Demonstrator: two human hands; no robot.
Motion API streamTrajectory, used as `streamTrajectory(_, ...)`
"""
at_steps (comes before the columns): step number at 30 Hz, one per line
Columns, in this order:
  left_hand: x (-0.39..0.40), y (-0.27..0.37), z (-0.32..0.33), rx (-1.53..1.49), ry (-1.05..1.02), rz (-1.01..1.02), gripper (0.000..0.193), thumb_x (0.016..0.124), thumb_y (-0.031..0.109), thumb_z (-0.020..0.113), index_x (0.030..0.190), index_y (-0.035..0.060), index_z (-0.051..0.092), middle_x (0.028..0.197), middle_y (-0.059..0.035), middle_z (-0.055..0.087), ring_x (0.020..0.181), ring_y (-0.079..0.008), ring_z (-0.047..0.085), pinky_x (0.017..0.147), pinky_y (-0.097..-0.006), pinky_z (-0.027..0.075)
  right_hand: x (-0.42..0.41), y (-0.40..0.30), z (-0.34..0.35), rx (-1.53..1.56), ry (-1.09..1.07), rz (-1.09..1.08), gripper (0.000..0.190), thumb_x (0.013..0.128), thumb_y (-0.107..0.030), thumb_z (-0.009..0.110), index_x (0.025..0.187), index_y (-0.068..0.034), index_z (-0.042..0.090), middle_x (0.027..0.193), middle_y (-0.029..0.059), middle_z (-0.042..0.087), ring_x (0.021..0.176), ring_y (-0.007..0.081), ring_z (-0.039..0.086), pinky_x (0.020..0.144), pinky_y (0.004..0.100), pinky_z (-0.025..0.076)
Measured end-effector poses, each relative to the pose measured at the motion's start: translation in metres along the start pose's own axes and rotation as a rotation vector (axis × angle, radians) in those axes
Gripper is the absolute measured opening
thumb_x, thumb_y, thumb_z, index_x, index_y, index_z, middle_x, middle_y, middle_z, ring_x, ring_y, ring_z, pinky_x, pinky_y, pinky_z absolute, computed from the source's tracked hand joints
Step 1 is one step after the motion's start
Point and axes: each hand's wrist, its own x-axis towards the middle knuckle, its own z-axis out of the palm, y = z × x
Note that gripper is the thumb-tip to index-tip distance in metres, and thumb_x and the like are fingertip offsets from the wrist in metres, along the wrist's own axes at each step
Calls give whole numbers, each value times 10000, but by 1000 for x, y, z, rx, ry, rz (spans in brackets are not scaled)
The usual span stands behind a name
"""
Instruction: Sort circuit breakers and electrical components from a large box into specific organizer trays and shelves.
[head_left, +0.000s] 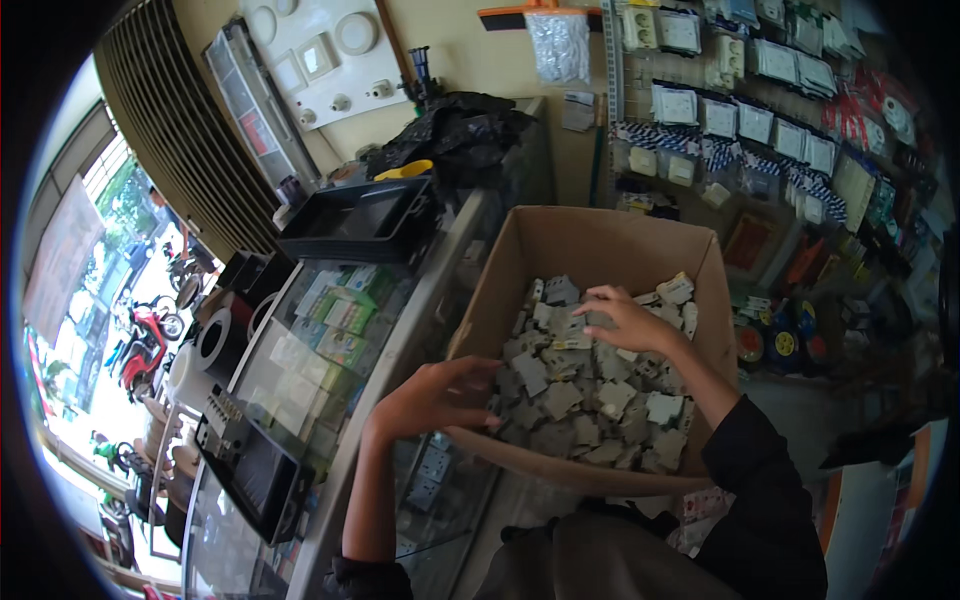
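Observation:
A deep cardboard box (615, 229) stands before me, holding a loose heap of small grey plastic electrical parts (562, 399). They look like miniature circuit breakers, and some bear yellow markings. My right hand (630, 322) reaches into the box over the heap's upper part, fingers bent and spread. No part is visible between those fingers; whether the tips touch the pieces is unclear. At the box's left edge is my left hand (435, 397), thumb and fingers apart with nothing between them. Its fingertips extend over the left side of the heap.
To the left runs a glass display counter (375, 371) with small boxes inside. On it stand stacked black trays (360, 221) and a tilted black tray (259, 476) with small parts at one end. Packaged switches and sockets (739, 120) hang at the right; cable rolls (784, 341) sit below.

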Motion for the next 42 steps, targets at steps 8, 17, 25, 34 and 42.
streamTrajectory(8,161,-54,44,75,-63,-210,647,635,377,766,1147,45,553,1109,-140,598,1004,-276,584,860,-351,466,36,83,-15,-64,-109,152,424,788,-337,631,1168,-162,558,1298,176,380,1253,354,289,1013,467,298)
streamTrajectory(17,266,-140,91,285,-129,-237,487,702,205,692,1138,31,564,1098,-166,600,1015,-258,587,866,-339,465,113,150,52,-30,-184,350,479,734,-287,669,1172,-120,569,1219,202,500,1141,342,465,936,413,404)
streamTrajectory(25,312,-197,141,105,110,-221,422,745,77,486,1158,9,538,1095,-227,574,1026,-346,551,885,-393,423,147,178,121,383,78,723,486,749,-367,569,967,67,583,974,268,601,911,383,593,780,435,480)
streamTrajectory(34,315,-215,131,-906,247,-783,449,825,263,531,1213,37,504,1191,-159,504,1142,-297,453,940,-400,364,142,144,136,531,456,742,672,574,-444,762,1033,-3,547,985,189,617,929,291,609,768,382,485)
streamTrajectory(42,288,-171,112,-1191,153,-695,714,759,506,604,1297,84,399,1268,-99,394,1128,-262,395,876,-430,378,124,88,138,531,770,304,465,642,-158,707,1066,-98,525,1021,90,578,1031,278,494,899,395,386)
